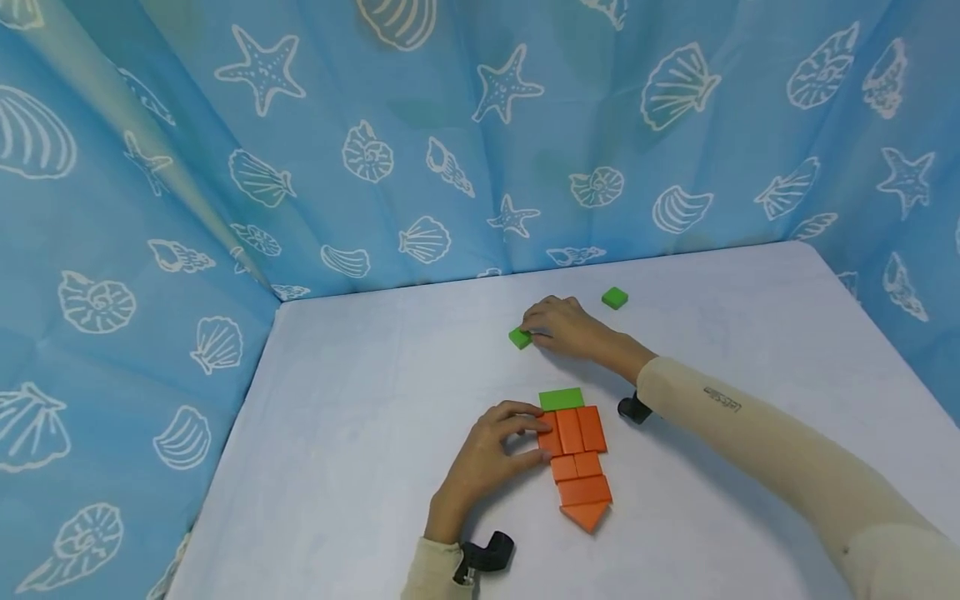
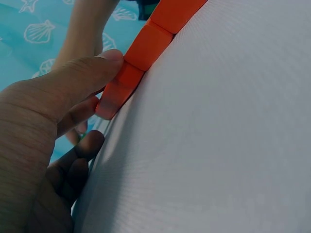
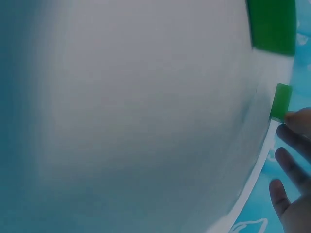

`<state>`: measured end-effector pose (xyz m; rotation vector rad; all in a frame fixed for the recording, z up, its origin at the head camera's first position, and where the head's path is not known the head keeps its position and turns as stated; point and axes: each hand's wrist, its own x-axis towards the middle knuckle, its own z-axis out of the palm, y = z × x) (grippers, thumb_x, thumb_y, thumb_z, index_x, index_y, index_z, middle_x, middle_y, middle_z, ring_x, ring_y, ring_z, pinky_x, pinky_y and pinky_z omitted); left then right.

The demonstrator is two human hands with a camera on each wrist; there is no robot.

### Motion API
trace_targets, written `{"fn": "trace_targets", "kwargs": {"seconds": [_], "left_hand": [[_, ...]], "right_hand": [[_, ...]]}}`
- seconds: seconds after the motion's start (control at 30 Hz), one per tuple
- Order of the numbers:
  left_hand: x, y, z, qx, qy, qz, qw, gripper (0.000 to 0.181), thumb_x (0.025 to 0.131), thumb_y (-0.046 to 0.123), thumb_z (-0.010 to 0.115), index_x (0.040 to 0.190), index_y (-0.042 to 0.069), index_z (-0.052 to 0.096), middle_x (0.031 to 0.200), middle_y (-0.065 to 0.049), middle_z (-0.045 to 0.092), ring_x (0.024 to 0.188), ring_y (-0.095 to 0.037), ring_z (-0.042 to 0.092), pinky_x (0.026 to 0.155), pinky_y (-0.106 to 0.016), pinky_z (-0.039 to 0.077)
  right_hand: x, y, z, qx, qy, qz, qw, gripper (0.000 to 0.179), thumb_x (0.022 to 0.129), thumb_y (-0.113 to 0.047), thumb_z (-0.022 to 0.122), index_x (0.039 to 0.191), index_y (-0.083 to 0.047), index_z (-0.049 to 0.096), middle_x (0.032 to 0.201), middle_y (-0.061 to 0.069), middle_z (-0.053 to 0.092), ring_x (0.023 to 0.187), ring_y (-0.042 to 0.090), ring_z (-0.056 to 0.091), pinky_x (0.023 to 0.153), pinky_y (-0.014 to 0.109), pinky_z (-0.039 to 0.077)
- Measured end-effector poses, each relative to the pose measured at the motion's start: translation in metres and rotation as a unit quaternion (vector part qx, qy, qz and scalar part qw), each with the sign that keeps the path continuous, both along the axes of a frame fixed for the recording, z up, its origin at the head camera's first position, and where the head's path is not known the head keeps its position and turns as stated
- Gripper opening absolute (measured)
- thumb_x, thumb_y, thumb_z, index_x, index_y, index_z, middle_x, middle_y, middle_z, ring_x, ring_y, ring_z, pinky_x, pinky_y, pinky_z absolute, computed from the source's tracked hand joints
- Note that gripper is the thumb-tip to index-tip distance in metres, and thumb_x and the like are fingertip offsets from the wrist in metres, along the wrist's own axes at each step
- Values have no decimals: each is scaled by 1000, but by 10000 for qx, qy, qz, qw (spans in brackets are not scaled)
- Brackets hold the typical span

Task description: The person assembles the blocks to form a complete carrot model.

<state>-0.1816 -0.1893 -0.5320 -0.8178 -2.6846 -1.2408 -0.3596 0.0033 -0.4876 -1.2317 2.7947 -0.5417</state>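
On the white tabletop lies a flat figure of orange blocks (image 1: pixel 583 490), with an orange triangle at its near end and a green rectangular block (image 1: pixel 561 399) at its far end. My left hand (image 1: pixel 487 446) rests at the left side of the figure, thumb and fingertips touching the leftmost long orange block. In the left wrist view, the thumb lies against the row of orange blocks (image 2: pixel 148 46). Farther back, my right hand (image 1: pixel 564 327) pinches a small green block (image 1: pixel 519 337) by its right side. The right wrist view shows thumb and forefinger at that green block's end (image 3: pixel 281 101).
Another small green block (image 1: pixel 615 297) lies behind the right hand, towards the table's back edge. A blue curtain (image 1: pixel 450 108) with white shell and starfish prints hangs behind and beside the white table (image 1: pixel 337 417). Black wrist mounts (image 1: pixel 491 552) stick out from both wrists.
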Motion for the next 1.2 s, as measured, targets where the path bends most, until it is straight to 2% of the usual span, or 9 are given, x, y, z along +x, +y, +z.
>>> {"fn": "trace_targets", "kwargs": {"seconds": [0.17, 0.33, 0.6, 0.87, 0.97, 1.07, 1.1, 1.2], "left_hand": [[0, -3, -1, -19, -129, 71, 9999, 32, 86, 32, 81, 115, 20, 75, 130, 7, 59, 108, -9, 57, 91, -29, 49], [-1, -4, -2, -35, -199, 93, 9998, 32, 86, 32, 81, 115, 20, 75, 130, 8, 59, 111, -9, 56, 93, -30, 48], [0, -4, -3, 42, -256, 69, 9996, 31, 86, 30, 81, 115, 19, 75, 131, 7, 59, 108, -9, 57, 92, -30, 49], [-1, -2, -1, 12, -189, 122, 9997, 32, 86, 32, 81, 116, 21, 75, 130, 9, 58, 109, -8, 56, 91, -29, 49], [-1, -1, 0, 32, -166, 70, 9998, 32, 86, 31, 81, 116, 19, 75, 130, 7, 59, 109, -9, 56, 91, -29, 49], [-1, 0, 0, 16, -123, 11, 9999, 32, 87, 31, 80, 116, 18, 75, 131, 6, 59, 109, -9, 57, 91, -28, 49], [-1, 1, 0, 5, -124, -1, 9999, 32, 87, 31, 80, 116, 18, 75, 131, 5, 59, 109, -9, 57, 91, -28, 49], [-1, 0, 0, -58, -149, 46, 9999, 33, 87, 32, 80, 116, 19, 75, 131, 6, 59, 109, -9, 57, 92, -28, 49]], "right_hand": [[16, 4, -1, -103, 20, 398, 9992, 26, 95, -14, 70, 120, -13, 74, 126, 4, 67, 123, 29, 52, 99, 57, 40], [30, 8, -3, -87, 128, 459, 9988, 21, 92, -20, 74, 113, -19, 78, 119, -2, 70, 119, 25, 54, 99, 56, 36], [47, 10, -7, -112, 60, 735, 9972, 21, 95, -23, 71, 115, -19, 77, 119, -3, 69, 118, 23, 54, 99, 54, 35], [58, 15, -2, -108, 67, 833, 9964, 21, 96, -24, 69, 116, -19, 76, 118, -4, 70, 118, 22, 54, 100, 55, 35], [60, 20, 2, -239, -254, 671, 9971, 20, 97, -26, 67, 114, -19, 77, 116, -4, 69, 119, 22, 54, 100, 55, 35], [56, 30, 6, -467, -378, 264, 9978, 18, 98, -26, 66, 109, -18, 77, 116, -1, 69, 119, 25, 55, 100, 58, 34], [53, 34, 7, -520, -319, 60, 9981, 18, 98, -26, 66, 109, -16, 76, 117, 1, 68, 120, 26, 55, 101, 59, 34], [40, 48, 8, -596, 253, -656, 9957, 19, 97, -24, 67, 110, -12, 74, 119, 7, 67, 119, 31, 55, 99, 61, 36]]}}
